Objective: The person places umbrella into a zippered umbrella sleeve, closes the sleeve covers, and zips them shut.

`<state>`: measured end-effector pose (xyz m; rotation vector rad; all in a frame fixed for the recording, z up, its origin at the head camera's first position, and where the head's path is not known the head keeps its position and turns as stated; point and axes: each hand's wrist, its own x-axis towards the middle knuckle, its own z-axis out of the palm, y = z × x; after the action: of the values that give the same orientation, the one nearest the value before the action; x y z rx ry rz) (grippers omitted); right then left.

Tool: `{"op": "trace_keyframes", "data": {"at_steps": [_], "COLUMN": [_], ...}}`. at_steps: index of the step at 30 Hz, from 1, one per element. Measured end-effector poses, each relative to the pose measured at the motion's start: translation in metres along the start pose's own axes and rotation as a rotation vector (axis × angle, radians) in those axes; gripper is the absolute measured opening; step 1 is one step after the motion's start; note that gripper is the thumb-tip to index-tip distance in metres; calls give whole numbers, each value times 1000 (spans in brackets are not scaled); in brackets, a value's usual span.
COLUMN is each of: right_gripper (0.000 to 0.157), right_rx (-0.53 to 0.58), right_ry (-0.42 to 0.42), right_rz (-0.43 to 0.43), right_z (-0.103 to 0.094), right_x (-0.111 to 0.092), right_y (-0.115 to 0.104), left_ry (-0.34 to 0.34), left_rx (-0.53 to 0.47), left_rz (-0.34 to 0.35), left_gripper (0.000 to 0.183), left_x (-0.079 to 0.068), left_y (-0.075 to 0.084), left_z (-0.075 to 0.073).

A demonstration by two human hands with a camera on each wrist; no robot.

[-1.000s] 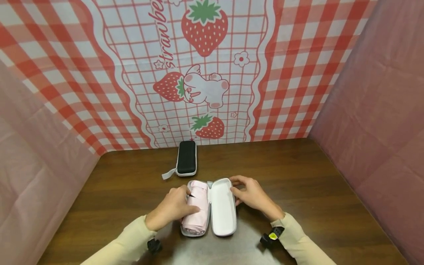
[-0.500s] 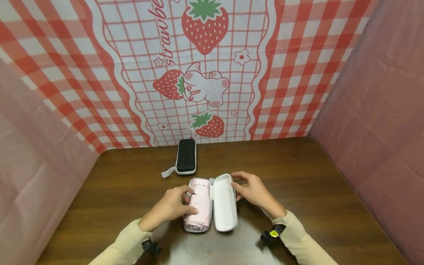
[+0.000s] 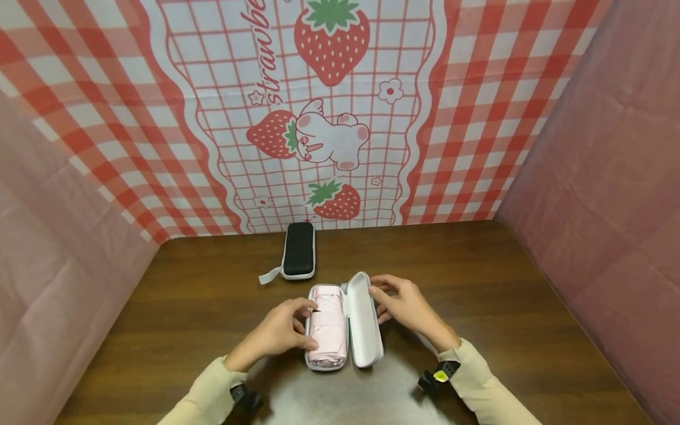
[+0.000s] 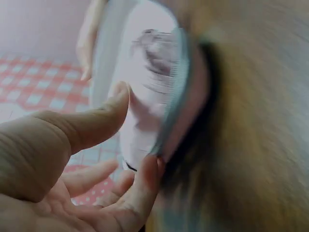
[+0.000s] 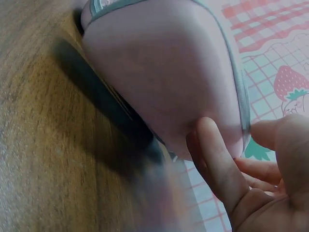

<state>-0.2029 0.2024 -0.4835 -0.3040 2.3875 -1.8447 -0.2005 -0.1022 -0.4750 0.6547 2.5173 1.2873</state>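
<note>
A pink hard-shell zip case (image 5: 154,63) with a white lining lies unfolded on the table. Its left half holds a rolled pink fabric bundle (image 3: 327,337), which looks like a folded compact umbrella. My left hand (image 3: 283,328) grips the left edge of that half, thumb over the bundle and a fingertip at the zip rim (image 4: 175,92). The right half, the lid (image 3: 364,324), is tilted partly up. At its upper right edge my right hand (image 3: 404,304) pinches it, thumb at the rim and fingers against the outer shell. The left wrist view is blurred.
Behind the pink case lies a closed black zip case (image 3: 300,249) with a grey pull strap (image 3: 270,275). A strawberry-print cloth (image 3: 329,147) hangs at the table's back edge. Pink cloths (image 3: 595,206) stand at both sides of the brown wooden table (image 3: 451,260).
The pink case has shifted slightly right, with the left hand moving along with it. Its lid has tilted from lying flat towards the bundle, held by the right hand.
</note>
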Motion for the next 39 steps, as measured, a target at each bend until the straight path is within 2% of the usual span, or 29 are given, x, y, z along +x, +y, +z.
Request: {"op": "trace_keyframes", "data": {"at_steps": [5,9,15,21,23,26,29,34,36,39], "right_gripper": [35,35,39,38,37,35,32,27,26,23], "right_rx": [13,40,75,31,-6,-67,-128,-174,-176,-203], "right_ry": [-46,-95,-127,-120,-100,-63,-32,-11,-24,-39], "right_rz": [-8,-47,-91,-144,-166,-193,-236,-295,-310,-362], "right_z": [2,3,2,3,4,5,6,8,8,9], "right_x": [-1,-1,1,1,0,-1,-3,-4,-5,-5], "right_y": [0,0,0,3,2,1,-1,-5,-6,-5], "left_ry": [7,-35,-50,-49,-43,-36,-21,27,38,42], "left_rx": [-289,-420,-496,-528,-510,-422,-271,38,126,179], "left_rz": [-168,-270,-280,-269,-261,-237,-203,-108,-73,-42], "left_gripper": [65,61,60,62,62,62,61,60,59,59], "left_x": [7,11,15,14,13,14,16,24,25,26], "left_y": [-3,-6,-7,-6,-5,-4,-1,5,8,11], "left_z": [-1,-1,3,10,12,14,15,13,12,11]}}
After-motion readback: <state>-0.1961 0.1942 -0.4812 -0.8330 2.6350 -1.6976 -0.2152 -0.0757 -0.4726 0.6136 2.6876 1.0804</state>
